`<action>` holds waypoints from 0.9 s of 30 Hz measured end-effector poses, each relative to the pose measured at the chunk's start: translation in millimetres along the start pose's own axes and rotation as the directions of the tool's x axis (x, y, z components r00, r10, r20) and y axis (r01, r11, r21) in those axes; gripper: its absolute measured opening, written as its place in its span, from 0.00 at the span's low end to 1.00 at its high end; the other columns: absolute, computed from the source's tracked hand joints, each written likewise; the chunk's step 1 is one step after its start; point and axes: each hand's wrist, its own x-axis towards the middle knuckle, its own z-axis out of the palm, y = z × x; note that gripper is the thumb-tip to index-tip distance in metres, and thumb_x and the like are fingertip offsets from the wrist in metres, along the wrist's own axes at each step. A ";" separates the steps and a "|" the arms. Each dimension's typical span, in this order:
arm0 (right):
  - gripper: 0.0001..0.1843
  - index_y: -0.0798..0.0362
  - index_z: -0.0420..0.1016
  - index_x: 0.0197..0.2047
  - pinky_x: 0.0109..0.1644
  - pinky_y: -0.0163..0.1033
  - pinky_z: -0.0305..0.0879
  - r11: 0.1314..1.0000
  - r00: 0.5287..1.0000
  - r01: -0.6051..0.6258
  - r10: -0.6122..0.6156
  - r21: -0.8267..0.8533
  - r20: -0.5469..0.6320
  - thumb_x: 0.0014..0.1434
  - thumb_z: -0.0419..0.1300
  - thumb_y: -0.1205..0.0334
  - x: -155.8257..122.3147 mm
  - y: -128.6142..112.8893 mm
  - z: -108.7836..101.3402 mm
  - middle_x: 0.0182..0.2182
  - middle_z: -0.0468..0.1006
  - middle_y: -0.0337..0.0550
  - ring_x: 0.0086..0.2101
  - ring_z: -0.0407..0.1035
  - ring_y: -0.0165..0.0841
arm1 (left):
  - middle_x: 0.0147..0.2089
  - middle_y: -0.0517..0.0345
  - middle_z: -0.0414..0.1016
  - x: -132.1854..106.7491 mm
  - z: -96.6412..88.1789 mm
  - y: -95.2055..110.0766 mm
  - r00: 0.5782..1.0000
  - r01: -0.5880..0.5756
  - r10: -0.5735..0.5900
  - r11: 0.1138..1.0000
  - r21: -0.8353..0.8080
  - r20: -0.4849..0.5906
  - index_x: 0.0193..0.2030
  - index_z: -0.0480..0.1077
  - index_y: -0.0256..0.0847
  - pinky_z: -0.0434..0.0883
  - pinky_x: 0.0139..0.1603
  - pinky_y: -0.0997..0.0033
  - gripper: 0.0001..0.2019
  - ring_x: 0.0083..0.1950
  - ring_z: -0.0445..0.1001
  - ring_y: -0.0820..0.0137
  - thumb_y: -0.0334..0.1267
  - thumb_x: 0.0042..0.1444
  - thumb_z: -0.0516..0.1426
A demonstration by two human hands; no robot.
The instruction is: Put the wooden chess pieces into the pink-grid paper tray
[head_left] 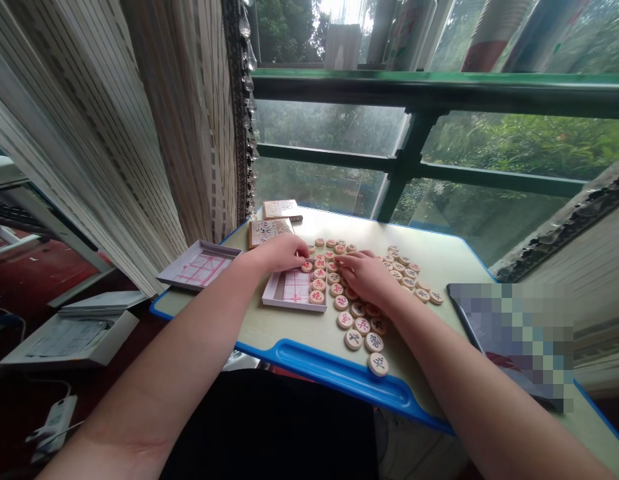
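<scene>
Several round wooden chess pieces (362, 325) with red or black characters lie scattered on a pale desk (439, 257). A shallow white box (294, 291) with a red grid inside sits in the middle; a column of red pieces (318, 285) lines its right side. My left hand (280, 253) curls over the box's far edge, fingertips pinching a piece (307, 266). My right hand (365, 273) lies palm down over the pieces right of the box, fingers bent on them.
The box's lid (200, 265) lies at the desk's left edge. Two patterned boxes (269, 230) stand at the back left. A blurred flat item (514, 333) lies right. The desk has a blue rim (334, 370). Curtains hang left, a window behind.
</scene>
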 end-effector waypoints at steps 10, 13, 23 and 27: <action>0.20 0.48 0.74 0.51 0.50 0.46 0.62 0.999 0.998 -0.035 0.034 -0.033 -0.044 0.61 0.50 0.52 -1.4 -1.8 0.0 0.47 0.77 0.43 0.48 0.64 0.44 | 0.36 0.58 0.79 0.2 -0.8 0.0 1.000 -0.008 0.008 1.000 0.002 -0.020 0.37 0.77 0.42 0.65 0.35 0.73 0.13 0.37 0.73 0.69 0.37 0.47 0.54; 0.20 0.46 0.73 0.53 0.50 0.47 0.62 0.999 1.000 -0.028 0.028 -0.041 -0.013 0.61 0.49 0.54 0.1 -3.1 -0.1 0.49 0.76 0.42 0.47 0.64 0.45 | 0.36 0.58 0.79 -0.5 -2.0 1.7 1.000 -0.007 0.007 1.000 0.001 -0.018 0.37 0.77 0.41 0.65 0.34 0.73 0.13 0.36 0.73 0.69 0.37 0.46 0.54; 0.13 0.52 0.76 0.42 0.48 0.47 0.63 0.996 0.988 -0.072 0.078 0.055 -0.132 0.56 0.55 0.59 3.1 -6.0 -0.3 0.40 0.79 0.47 0.45 0.66 0.44 | 0.30 0.58 0.76 -1.8 -1.7 3.0 0.999 -0.032 0.031 0.999 -0.035 -0.033 0.33 0.77 0.40 0.62 0.29 0.73 0.11 0.31 0.70 0.71 0.37 0.44 0.56; 0.13 0.52 0.74 0.43 0.46 0.45 0.66 0.958 0.955 -0.005 0.089 0.286 -0.282 0.56 0.57 0.56 -2.0 -12.7 -5.9 0.39 0.79 0.46 0.42 0.70 0.39 | 0.32 0.56 0.76 -3.3 -3.8 7.8 0.985 -0.109 0.071 0.962 -0.251 -0.159 0.38 0.76 0.37 0.66 0.31 0.73 0.13 0.31 0.71 0.72 0.41 0.48 0.58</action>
